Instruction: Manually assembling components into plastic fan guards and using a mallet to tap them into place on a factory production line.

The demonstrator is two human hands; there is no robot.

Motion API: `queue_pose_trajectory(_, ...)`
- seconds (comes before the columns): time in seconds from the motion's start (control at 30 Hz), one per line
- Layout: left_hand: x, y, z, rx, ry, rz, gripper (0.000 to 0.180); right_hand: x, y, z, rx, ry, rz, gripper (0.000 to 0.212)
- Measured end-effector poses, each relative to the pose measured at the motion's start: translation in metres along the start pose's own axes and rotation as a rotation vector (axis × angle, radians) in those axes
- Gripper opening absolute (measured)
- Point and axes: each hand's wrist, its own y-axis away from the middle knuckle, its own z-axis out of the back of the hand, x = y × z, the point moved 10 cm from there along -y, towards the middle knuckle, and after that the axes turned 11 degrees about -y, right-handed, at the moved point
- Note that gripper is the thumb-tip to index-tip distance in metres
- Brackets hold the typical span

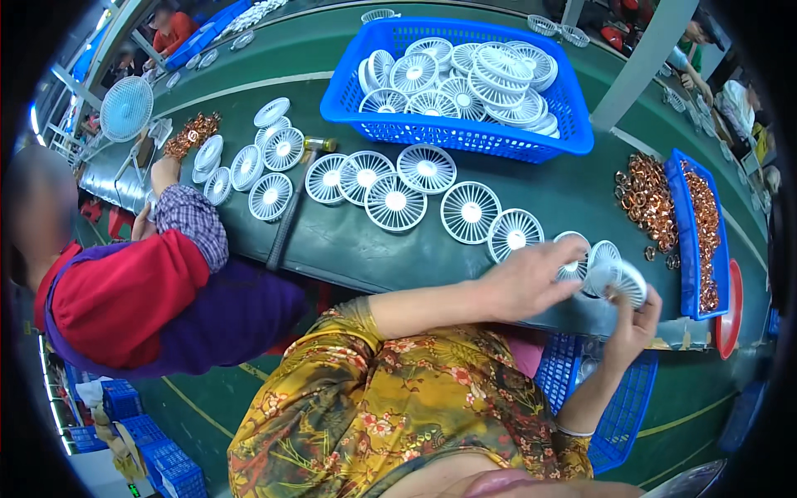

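Note:
My right hand (pixel 635 322) is closed on a white spoked disc (pixel 631 284) at the table's front edge, tilted up and slightly blurred. A small copper-coloured piece (pixel 612 293) shows at its fingertips; whether it sits on the disc I cannot tell. My left hand (pixel 531 278) reaches across from the left, fingers and thumb apart. Under and between those fingers lies another white disc (pixel 573 267), partly hidden; whether they touch it I cannot tell. One more disc (pixel 603 251) stands between my hands. A row of discs (pixel 471 212) runs leftward along the green table.
A blue basket (pixel 465 137) heaped with white discs stands at the back. To the right are a pile of copper rings (pixel 647 203) and a blue tray (pixel 687 282) of them. At left, a person in a red sleeve (pixel 116 299) works beside more discs (pixel 246 168).

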Motion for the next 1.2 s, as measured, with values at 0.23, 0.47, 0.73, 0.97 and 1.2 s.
queue_pose_trajectory(0.23,-0.012,0.000,0.134,-0.574,-0.775,-0.238,0.038,-0.015,-0.037,0.043,0.025,0.947,0.244,0.024)
queue_pose_trajectory(0.47,0.016,0.060,0.240,-0.848,-1.007,0.034,0.033,-0.012,-0.059,-0.014,0.243,0.543,0.049,0.025)
queue_pose_trajectory(0.73,0.076,0.210,0.285,-0.681,-1.299,0.761,0.039,-0.060,-0.149,-0.171,0.417,0.105,-0.487,0.063)
queue_pose_trajectory(0.97,0.095,0.260,0.292,-0.579,-1.057,1.003,0.035,-0.083,-0.162,-0.253,0.586,-0.038,-0.560,0.042)
queue_pose_trajectory(1.2,0.114,0.284,0.289,-0.620,-0.538,1.060,0.030,-0.092,-0.152,-0.335,0.657,-0.047,-0.583,0.041)
